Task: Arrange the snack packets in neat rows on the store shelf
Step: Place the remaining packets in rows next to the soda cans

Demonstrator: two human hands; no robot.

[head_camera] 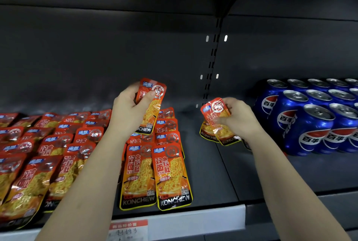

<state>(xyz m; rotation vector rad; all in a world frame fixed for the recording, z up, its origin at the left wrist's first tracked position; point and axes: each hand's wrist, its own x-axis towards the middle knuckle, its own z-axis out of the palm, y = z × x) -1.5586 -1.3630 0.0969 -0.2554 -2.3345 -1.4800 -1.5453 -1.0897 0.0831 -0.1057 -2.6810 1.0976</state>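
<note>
Orange-red KONCHEW snack packets (155, 175) lie in overlapping rows on the left half of the dark shelf (209, 178). My left hand (126, 111) holds one packet (152, 105) upright above the rightmost rows, thumb across its front. My right hand (238, 118) grips a small bunch of packets (215, 117) just above the shelf, to the right of the rows. The bunch's lower ends fan out near the shelf surface.
Blue Pepsi cans (313, 120) stand packed together at the right of the shelf. A slotted upright (213, 60) runs up the back panel. A white price strip with a red label (127, 227) lines the shelf's front edge. Bare shelf lies between the rows and the cans.
</note>
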